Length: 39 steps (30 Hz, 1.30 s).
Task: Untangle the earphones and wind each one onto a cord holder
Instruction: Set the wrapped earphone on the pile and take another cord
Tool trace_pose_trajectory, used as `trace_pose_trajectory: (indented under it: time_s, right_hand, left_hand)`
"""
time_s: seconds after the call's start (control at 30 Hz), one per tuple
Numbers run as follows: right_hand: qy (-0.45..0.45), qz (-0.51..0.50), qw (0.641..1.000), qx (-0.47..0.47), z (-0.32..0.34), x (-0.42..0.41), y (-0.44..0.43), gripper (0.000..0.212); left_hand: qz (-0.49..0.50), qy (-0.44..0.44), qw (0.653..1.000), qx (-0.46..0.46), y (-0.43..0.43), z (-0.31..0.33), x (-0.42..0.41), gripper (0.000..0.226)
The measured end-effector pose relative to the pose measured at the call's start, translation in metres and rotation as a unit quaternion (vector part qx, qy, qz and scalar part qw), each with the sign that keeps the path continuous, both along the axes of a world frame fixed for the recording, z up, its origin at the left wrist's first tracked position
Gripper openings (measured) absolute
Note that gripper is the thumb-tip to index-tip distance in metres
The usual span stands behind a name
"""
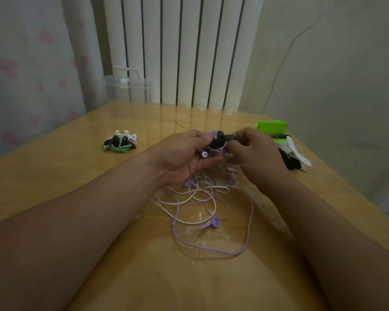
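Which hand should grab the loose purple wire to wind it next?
Probably the right hand: it only pinches the tip of the black cord holder, while the left hand cradles it. The purple earphones lie loose on the table below.

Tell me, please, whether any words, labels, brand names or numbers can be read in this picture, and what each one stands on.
No text can be read anywhere in the picture.
The green pouch, the clear box and the black cord holder show no print.
The thin black thing beside the pouch may carry marks, but it is too small and blurred to tell.
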State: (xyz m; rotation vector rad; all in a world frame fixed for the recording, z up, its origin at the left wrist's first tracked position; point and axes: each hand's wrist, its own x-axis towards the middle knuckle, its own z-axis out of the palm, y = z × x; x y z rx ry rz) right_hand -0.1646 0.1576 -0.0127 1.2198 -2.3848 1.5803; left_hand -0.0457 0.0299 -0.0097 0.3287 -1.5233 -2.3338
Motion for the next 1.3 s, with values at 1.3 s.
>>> trace_pose_trajectory:
  time_s: [1.3]
  right_hand:
    - [0.007,-0.005,0.999,-0.042,-0.0007,0.0072,-0.0041,0.002]
  left_hand:
    - [0.097,-0.045,0.964,-0.243,-0.0021,-0.0081,-0.0030,0.024]
